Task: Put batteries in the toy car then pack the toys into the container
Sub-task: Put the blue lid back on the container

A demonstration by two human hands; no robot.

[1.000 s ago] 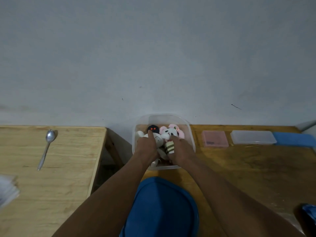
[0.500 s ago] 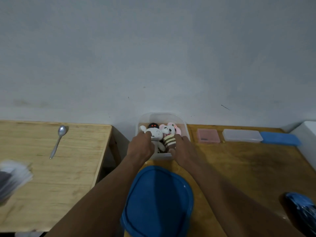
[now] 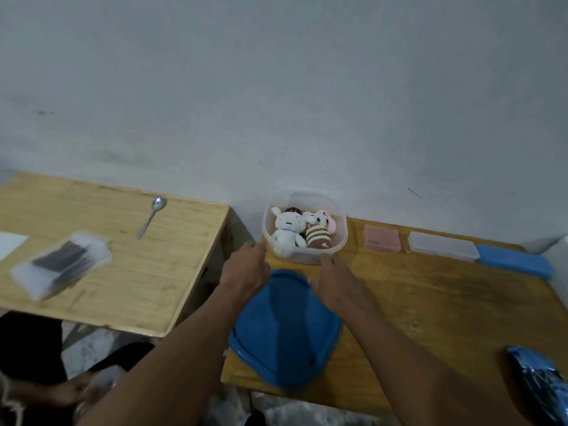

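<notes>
A clear plastic container (image 3: 339, 241) stands at the far edge of the darker wooden table, against the wall. Inside lie a white plush rabbit (image 3: 287, 230), a plush with a brown-and-cream striped body (image 3: 318, 236), a pink plush (image 3: 330, 224) and a dark toy (image 3: 292, 210) behind them. The blue lid (image 3: 285, 330) lies flat on the table in front of the container. My left hand (image 3: 244, 267) and my right hand (image 3: 333, 279) hover just in front of the container, over the lid's far edge, fingers loose and holding nothing. No toy car is visible.
A pink case (image 3: 382, 238), a clear case (image 3: 442, 245) and a blue case (image 3: 514, 261) line the wall at right. A blue foil bag (image 3: 544, 385) lies at the lower right. The lighter table on the left holds a spoon (image 3: 151, 215) and plastic-wrapped packets (image 3: 61, 264). A gap separates the tables.
Both hands have come out of the container, letting go of the plush toys, and drawn back toward me over the lid. The view has shifted, showing more of the left table.
</notes>
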